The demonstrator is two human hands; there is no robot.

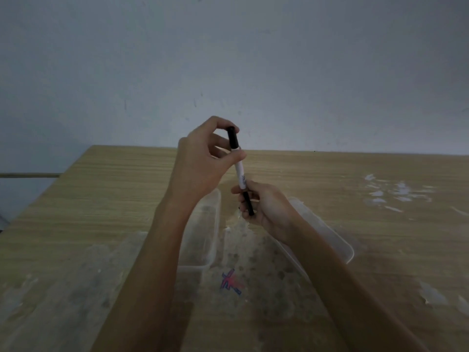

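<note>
The marker (pixel 239 174) is being held near-upright above the middle of the surface (pixel 101 194). The left hand (pixel 200 163) is pinching its black cap (pixel 232 137); the right hand (pixel 264 207) is gripping its lower end. Uncapping is apparently proceeding; the next move is calling for a straight axial pull.

Above the wooden table (pixel 101 199), the left hand (pixel 200 158) pinches the black cap (pixel 232 137) of a white marker (pixel 240 174); the right hand (pixel 264 204) grips its lower black end over two clear plastic containers (pixel 203 237).

A marker (pixel 239 171) showing white barrel, black cap and black end, counter (pixel 101 199) showing pale wood grain with whitish smears, scribble (pixel 231 282) showing red and blue, wall (pixel 228 59) looking grey-blue.
</note>
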